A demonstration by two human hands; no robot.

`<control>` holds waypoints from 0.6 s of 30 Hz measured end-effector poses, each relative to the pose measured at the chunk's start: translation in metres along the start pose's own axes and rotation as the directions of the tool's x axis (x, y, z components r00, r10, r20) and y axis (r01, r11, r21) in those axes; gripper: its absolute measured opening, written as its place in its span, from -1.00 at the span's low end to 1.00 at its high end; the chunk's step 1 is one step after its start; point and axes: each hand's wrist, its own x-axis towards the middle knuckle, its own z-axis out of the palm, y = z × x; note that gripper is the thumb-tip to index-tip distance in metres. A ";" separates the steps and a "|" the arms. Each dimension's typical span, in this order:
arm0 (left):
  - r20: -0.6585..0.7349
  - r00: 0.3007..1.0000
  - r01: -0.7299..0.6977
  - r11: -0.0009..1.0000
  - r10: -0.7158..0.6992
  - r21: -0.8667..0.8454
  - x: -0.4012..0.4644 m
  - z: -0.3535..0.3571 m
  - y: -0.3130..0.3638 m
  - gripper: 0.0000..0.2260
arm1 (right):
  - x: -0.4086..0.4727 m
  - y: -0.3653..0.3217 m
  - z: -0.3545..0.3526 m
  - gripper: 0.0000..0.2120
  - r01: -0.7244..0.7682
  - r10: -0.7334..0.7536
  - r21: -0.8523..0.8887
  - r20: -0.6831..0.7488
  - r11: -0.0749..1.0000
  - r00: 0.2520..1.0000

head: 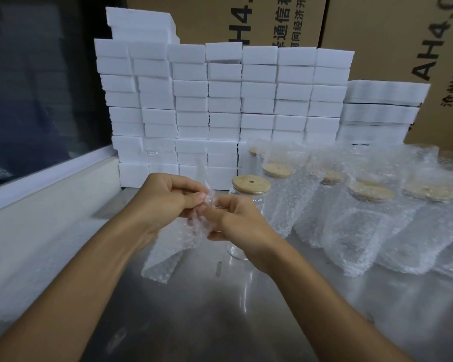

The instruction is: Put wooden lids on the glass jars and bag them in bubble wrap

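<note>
At the near edge of the steel worktable (220, 309), I hold an empty bubble-wrap bag (165, 246) in front of me, its lower end hanging just above the surface. My left hand (165, 202) pinches the bag's top edge between thumb and curled fingers; my right hand (236, 223) pinches the same edge from the other side. Both grips are closed on the film. Whether the mouth has parted yet, I cannot tell.

Just behind my right hand stands one unbagged glass jar (246, 202), upright on the table, with its wooden lid (251, 183) already seated; a small hole shows in the lid's centre. To the right of it, a row of bagged jars (351, 218) runs along the table, lids visible through the wrap.

Assessment: the lidding step is done for this jar, and bagging is in hand at the stage of opening the bag. The next move calls for separating the two layers at the mouth, then freeing one hand to take the jar while the other keeps the mouth spread.

Stacked white foam blocks (220, 100) line the back of the table, with cardboard cartons (377, 35) behind them.
</note>
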 end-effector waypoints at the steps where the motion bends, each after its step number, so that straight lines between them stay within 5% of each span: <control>1: -0.021 1.000 0.000 1.000 0.000 0.003 0.001 0.000 -0.001 -0.90 | 0.001 0.000 0.000 -0.76 -0.013 0.013 0.011 -0.001 1.000 1.000; 8: -0.006 1.000 0.023 1.000 -0.023 -0.005 0.002 0.002 0.000 -0.85 | 0.002 -0.002 0.001 -0.79 -0.086 0.090 0.067 -0.051 0.994 0.995; 18: 0.014 0.990 -0.137 0.950 0.138 0.282 -0.001 0.006 -0.003 -0.79 | -0.004 -0.007 0.007 -0.66 -0.045 0.045 0.067 0.005 0.997 0.999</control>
